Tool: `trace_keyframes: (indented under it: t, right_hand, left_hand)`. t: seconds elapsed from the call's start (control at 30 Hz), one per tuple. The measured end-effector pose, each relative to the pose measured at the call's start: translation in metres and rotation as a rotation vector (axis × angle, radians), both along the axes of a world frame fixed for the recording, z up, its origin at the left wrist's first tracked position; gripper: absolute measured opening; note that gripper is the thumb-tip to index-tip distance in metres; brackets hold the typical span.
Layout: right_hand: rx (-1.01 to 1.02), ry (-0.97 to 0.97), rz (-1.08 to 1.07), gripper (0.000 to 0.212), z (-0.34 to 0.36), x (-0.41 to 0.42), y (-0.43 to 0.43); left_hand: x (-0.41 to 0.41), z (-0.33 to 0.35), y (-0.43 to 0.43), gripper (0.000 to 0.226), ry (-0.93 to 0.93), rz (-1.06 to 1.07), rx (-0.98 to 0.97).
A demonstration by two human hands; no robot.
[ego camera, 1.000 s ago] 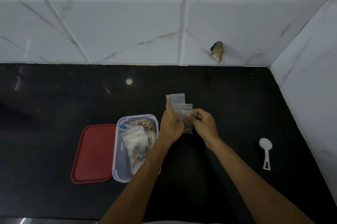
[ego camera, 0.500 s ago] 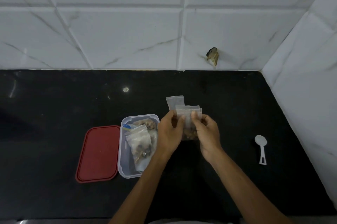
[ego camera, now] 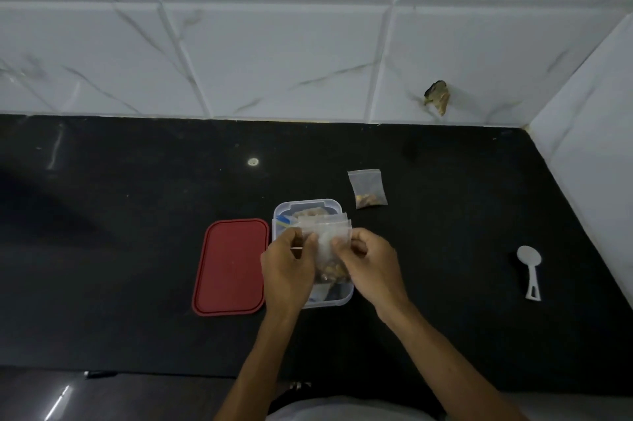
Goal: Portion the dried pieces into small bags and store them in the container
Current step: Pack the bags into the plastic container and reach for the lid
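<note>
Moved leftward since a moment ago, off the bare counter (ego camera: 137,215) and over the open clear container (ego camera: 308,205). Let go of one loose bag (ego camera: 367,189) meanwhile: now lying flat on the counter just beyond the container's far right corner, brown bits gathered at its near end. Pinching a stack of bags (ego camera: 330,239) by the top edges: left hand (ego camera: 289,270) with thumb and curled fingers on the left side, right hand (ego camera: 368,266) likewise on the right, backs toward the camera. Hanging between both hands above the container, dried pieces (ego camera: 334,271) showing through the lower part. More bagged contents inside the container, mostly hidden by the hands. Red lid (ego camera: 229,266) flat on the counter just beside the container's left wall. White spoon (ego camera: 530,270) well apart to the right, bowl pointing away.
</note>
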State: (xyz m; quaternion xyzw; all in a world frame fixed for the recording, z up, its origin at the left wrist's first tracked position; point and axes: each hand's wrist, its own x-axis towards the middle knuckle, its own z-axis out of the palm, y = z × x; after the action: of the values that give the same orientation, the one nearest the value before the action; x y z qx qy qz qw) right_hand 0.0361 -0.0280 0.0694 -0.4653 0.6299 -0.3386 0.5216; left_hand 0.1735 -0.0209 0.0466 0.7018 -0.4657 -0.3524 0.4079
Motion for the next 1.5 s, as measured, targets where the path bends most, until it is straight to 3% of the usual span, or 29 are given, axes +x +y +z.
trace_keyframes:
  t: [0.07,0.27,0.37,0.47,0.57,0.6,0.67,0.7,0.77,0.83,0.87,0.9,0.93,0.97,1.0,1.1,1.2,1.33,1.43,1.5]
  right_hand:
    - [-0.078,0.212,0.07,0.016,-0.005,0.011,0.002]
    - [-0.177,0.811,0.279,0.053,-0.013,0.035,-0.005]
    - [-0.207,0.925,0.324,0.06,-0.011,0.041,-0.008]
    - [-0.28,0.982,0.337,0.069,-0.01,0.041,-0.002]
    - [-0.38,0.929,0.433,0.056,-0.004,0.038,0.009]
    - [-0.292,0.896,0.446,0.048,0.0,0.041,0.008]
    - [0.186,1.0,0.476,0.042,0.0,0.047,-0.001]
    - [0.307,1.009,0.561,0.043,-0.004,0.036,-0.001]
    - [0.562,0.742,0.656,0.043,-0.034,0.044,-0.001]
    - [0.504,0.832,0.778,0.041,-0.045,0.039,-0.002]
    - [0.519,0.982,0.775,0.037,-0.032,0.043,-0.004]
    - [0.385,1.101,0.761,0.031,-0.021,0.044,-0.004]
    - [0.29,1.132,0.743,0.026,-0.013,0.047,-0.006]
    - [0.202,1.047,0.739,0.024,-0.009,0.049,-0.005]
    - [0.218,0.998,0.763,0.024,-0.006,0.049,-0.006]
    - [0.602,1.047,0.896,0.035,-0.01,0.056,-0.026]
    - [0.545,0.932,1.039,0.043,-0.027,0.053,-0.023]
    - [0.276,1.01,0.858,0.03,-0.008,0.039,-0.011]
    - [-0.217,0.741,0.659,0.02,0.01,0.013,0.005]
    - [-0.271,0.55,0.479,0.016,0.017,-0.006,0.008]
  left_hand:
    - [0.009,-0.005,0.007,0.004,-0.055,0.012,0.022]
    - [0.016,-0.01,0.005,0.042,-0.398,-0.148,0.112]
    - [0.013,-0.006,0.006,0.067,-0.483,-0.251,0.114]
    - [0.013,-0.002,0.013,0.072,-0.598,-0.307,0.039]
    - [0.022,-0.011,0.019,0.066,-0.637,-0.387,-0.105]
    - [0.026,-0.014,0.02,0.059,-0.635,-0.442,-0.123]
    - [0.031,-0.014,0.023,0.044,-0.61,-0.587,-0.064]
    - [0.031,-0.012,0.023,0.04,-0.624,-0.655,-0.013]
    - [0.03,-0.011,0.021,0.043,-0.718,-0.753,0.072]
    - [0.025,-0.006,0.017,0.051,-0.802,-0.823,0.146]
    - [0.023,-0.004,0.015,0.055,-0.844,-0.838,0.173]
    - [0.021,-0.002,0.014,0.058,-0.884,-0.844,0.198]
    - [0.019,-0.002,0.012,0.061,-0.924,-0.848,0.213]
    - [0.019,-0.002,0.011,0.062,-0.964,-0.852,0.223]
    - [0.018,-0.002,0.009,0.061,-0.994,-0.855,0.234]
    - [0.015,-0.002,0.003,0.057,-1.027,-0.885,0.268]
    - [0.015,0.002,0.001,0.061,-1.048,-0.924,0.299]
    - [0.018,0.014,0.006,0.052,-0.951,-0.89,0.297]
    - [0.016,0.03,0.011,0.043,-0.946,-0.791,0.274]
    - [0.011,0.04,0.007,0.036,-0.891,-0.68,0.167]
